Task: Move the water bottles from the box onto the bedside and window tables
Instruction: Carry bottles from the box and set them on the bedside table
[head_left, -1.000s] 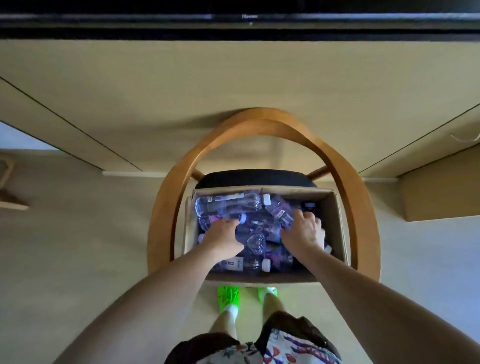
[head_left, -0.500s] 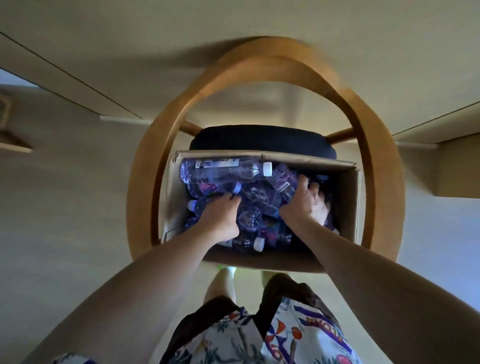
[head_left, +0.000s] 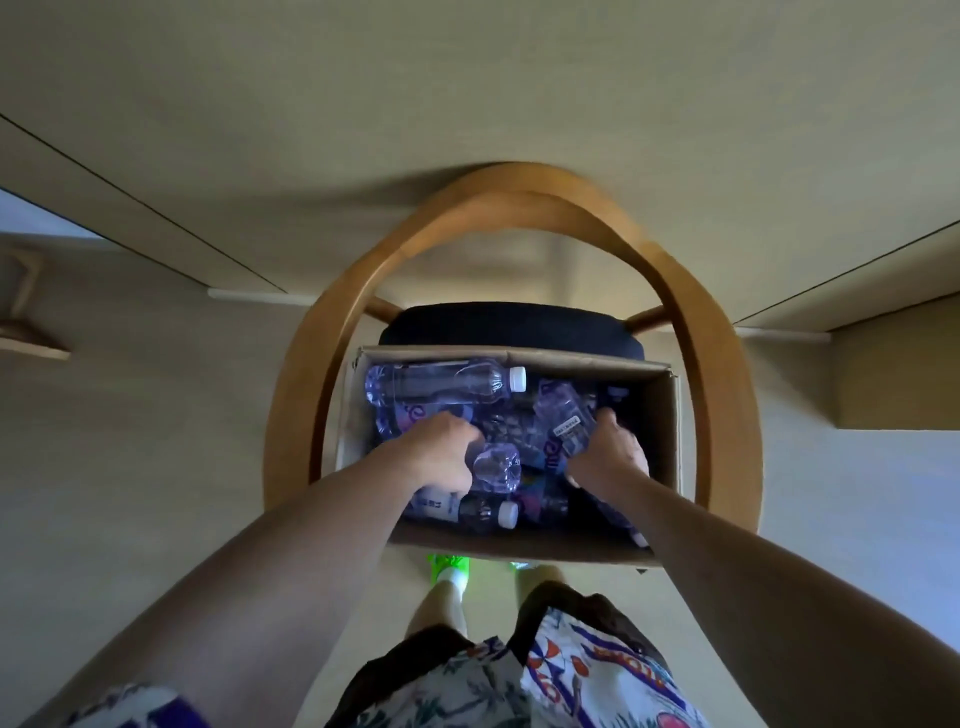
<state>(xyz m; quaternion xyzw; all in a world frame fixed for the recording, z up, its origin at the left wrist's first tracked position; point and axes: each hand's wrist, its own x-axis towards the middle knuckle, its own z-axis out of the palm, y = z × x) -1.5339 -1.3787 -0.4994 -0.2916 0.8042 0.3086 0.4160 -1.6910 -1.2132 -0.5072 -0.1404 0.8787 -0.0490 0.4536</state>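
Inside the cardboard box (head_left: 667, 431), which sits on the dark seat cushion (head_left: 511, 325) of a bentwood chair (head_left: 722, 374), both hands are down among a loose heap of clear water bottles. Taking the box as the landmark, the left hand (head_left: 441, 457) is over its left-centre, fingers curled round a bottle (head_left: 496, 467) whose ribbed base points up toward the camera. That bottle's long axis seems to run down into the heap and away from the near wall, so I judge a lift along that line would free it.

Toward the right side of the box, the right hand (head_left: 610, 452) curls its fingers about a labelled bottle (head_left: 563, 423). This one lies slantwise, its upper end toward the far wall and its lower end under the palm; how firmly it is held I cannot tell, since the fingertips are hidden.

Along the far wall of the box a white-capped bottle (head_left: 441, 384) lies crosswise, cap to the right, touching neither hand. Against the near wall a second capped bottle (head_left: 467, 512) lies the same way, partly under the left forearm.

Each hand is already on its own bottle, so neither has to reach across. No bedside or window table shows; both must lie well apart from the box. The heap may shift as the 2 bottles come out.
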